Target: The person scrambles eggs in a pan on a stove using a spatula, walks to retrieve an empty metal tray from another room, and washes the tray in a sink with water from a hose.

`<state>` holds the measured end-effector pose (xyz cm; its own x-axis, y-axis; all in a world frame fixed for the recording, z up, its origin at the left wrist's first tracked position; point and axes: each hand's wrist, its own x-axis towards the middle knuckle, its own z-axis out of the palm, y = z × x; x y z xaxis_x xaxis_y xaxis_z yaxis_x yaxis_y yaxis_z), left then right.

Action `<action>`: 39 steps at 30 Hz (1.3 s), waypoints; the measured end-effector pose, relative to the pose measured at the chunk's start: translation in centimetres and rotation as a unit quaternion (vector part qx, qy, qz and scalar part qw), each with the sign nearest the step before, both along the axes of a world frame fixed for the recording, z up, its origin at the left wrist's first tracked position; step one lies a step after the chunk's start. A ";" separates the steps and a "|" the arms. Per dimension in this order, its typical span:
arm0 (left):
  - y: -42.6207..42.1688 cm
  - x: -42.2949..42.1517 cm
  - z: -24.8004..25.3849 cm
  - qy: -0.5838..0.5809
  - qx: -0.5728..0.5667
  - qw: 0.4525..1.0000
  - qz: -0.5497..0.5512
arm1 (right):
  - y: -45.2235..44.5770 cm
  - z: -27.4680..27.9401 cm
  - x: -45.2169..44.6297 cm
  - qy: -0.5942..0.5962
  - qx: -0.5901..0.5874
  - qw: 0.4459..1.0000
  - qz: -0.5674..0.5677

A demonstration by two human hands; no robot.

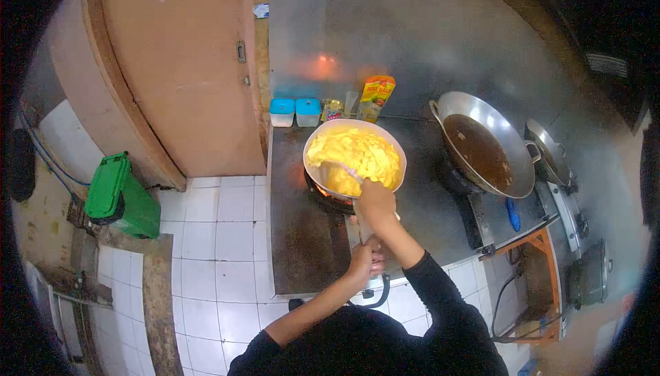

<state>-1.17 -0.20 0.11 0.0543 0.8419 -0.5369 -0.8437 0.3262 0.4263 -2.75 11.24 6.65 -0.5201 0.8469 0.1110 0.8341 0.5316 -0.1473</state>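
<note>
A light-coloured pan (307, 150) full of yellow scrambled egg (368, 152) sits over a lit burner. My left hand (364, 260) is closed around the pan's handle, close to my body. Above it, my right hand (377, 204) grips a spatula (348, 170) whose far end dips into the egg at the pan's left side. The spatula's blade is partly hidden in the egg, so its exact shape does not show.
Behind the pan stand two blue-lidded containers (307, 111), a small can (333, 110) and a yellow pouch (376, 97). To the right, a large wok (519, 149) holds brown liquid, with another pan (550, 149) beyond. A green bin (124, 194) stands left.
</note>
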 end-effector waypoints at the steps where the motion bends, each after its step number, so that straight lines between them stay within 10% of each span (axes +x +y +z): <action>1: -0.1 -0.1 0.6 0.000 0.000 1.000 0.000 | 0.6 -0.3 0.1 0.000 0.000 1.000 0.000; 9: -0.1 -0.3 1.0 -0.038 -0.020 0.999 0.008 | 5.7 0.9 0.0 0.061 0.040 0.993 -0.092; 15: 0.1 -0.1 0.5 -0.019 -0.025 0.999 0.016 | 7.9 -0.4 -2.2 -0.085 0.120 0.987 0.071; 27: 0.0 -0.1 1.1 -0.071 -0.016 0.997 0.023 | 4.6 15.4 6.6 -0.174 0.038 0.981 0.082; 39: -0.2 0.0 0.9 -0.054 -0.003 0.998 0.014 | 5.8 2.9 8.8 -0.122 0.081 0.989 -0.036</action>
<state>-1.21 -0.37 0.96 0.0885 0.8412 -0.5334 -0.8936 0.3036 0.3305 6.03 17.07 9.60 -0.4869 0.8643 0.1262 0.8710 0.4696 0.1445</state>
